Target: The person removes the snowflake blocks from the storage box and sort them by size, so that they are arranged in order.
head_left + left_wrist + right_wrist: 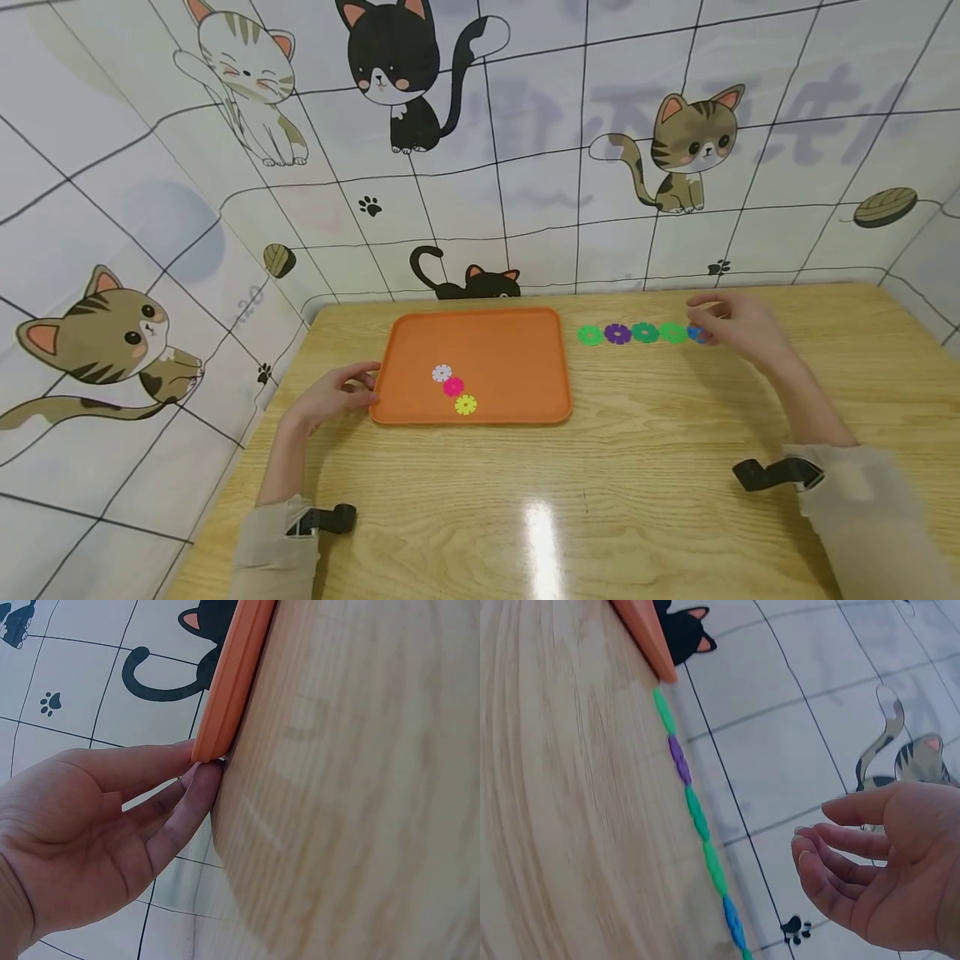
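My left hand (335,395) touches the left rim of an orange tray (510,358). Up close in the left wrist view, the fingertips meet the tray's end (229,690) low by the tabletop. White (442,373), pink (453,387) and yellow (466,405) notched plastic discs lie in the tray. To its right runs a row of similar discs: light green (590,336), purple (618,333), teal (645,332), another green (673,332) and blue (733,921). My right hand (742,329) hovers at the row's right end, fingers loosely bent, holding nothing. It partly covers the blue disc.
The wooden table (480,492) carries the tray and the row near its back edge. Behind stands a wall covering (540,208) printed with cats and grid lines. A dark strap (776,473) sits on the right wrist and another strap (322,520) on the left.
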A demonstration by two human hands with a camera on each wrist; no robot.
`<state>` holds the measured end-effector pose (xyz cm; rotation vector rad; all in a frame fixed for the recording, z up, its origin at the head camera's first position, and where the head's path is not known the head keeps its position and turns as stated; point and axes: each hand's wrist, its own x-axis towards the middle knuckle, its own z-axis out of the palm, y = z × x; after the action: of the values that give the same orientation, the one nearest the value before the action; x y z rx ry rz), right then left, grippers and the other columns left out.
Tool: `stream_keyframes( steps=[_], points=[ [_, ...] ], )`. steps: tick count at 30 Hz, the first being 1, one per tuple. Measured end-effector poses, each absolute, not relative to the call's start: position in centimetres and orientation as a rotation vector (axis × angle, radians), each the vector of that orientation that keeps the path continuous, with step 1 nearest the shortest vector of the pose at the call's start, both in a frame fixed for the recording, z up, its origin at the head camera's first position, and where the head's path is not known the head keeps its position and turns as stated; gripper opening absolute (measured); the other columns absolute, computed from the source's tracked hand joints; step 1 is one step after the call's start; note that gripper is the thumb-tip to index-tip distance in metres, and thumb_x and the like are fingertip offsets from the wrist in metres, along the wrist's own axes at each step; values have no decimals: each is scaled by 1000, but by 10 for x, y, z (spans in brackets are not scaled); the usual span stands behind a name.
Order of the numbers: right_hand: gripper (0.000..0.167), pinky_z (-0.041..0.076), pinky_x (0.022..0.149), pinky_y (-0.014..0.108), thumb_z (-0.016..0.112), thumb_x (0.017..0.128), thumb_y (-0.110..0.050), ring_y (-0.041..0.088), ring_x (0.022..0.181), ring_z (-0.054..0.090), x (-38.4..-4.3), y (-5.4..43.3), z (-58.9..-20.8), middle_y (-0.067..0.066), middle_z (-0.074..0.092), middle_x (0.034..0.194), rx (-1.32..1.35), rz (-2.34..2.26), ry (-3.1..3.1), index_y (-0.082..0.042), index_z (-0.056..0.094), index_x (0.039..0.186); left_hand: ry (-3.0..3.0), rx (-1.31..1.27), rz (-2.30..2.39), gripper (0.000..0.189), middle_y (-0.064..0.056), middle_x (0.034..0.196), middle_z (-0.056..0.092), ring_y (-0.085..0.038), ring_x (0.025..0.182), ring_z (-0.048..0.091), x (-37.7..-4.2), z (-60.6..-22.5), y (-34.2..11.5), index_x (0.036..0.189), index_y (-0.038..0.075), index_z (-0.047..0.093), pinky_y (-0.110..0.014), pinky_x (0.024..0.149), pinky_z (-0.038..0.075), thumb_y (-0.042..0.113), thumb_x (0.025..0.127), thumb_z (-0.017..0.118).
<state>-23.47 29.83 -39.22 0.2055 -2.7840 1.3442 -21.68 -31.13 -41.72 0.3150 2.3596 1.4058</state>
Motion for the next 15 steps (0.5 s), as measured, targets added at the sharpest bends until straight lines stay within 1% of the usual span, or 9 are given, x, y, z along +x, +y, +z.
stream_keyframes(
  steps=[5,12,15],
  points=[
    [39,57,69,32,58,104,-26,24,77,67,-231,273,-386,23,68,105,329,1344,-2814,3,58,131,2363,314,1402,62,-27,123,51,-29,105,57,-217,-417,-311,151,-9,34,-31,87,56,0,98,63],
    [37,56,72,34,62,102,-24,27,80,66,-228,233,-385,19,69,105,468,1438,-2822,0,59,131,2373,304,1388,62,-25,122,52,-25,103,58,-220,-419,-313,151,-9,35,-30,86,56,1,97,64],
    [34,57,74,39,62,102,-23,32,84,66,-228,216,-388,20,68,105,524,1473,-2819,0,61,128,2373,300,1389,62,-25,122,52,-26,103,58,-220,-420,-314,151,-9,36,-31,86,56,1,97,64]
  ],
)
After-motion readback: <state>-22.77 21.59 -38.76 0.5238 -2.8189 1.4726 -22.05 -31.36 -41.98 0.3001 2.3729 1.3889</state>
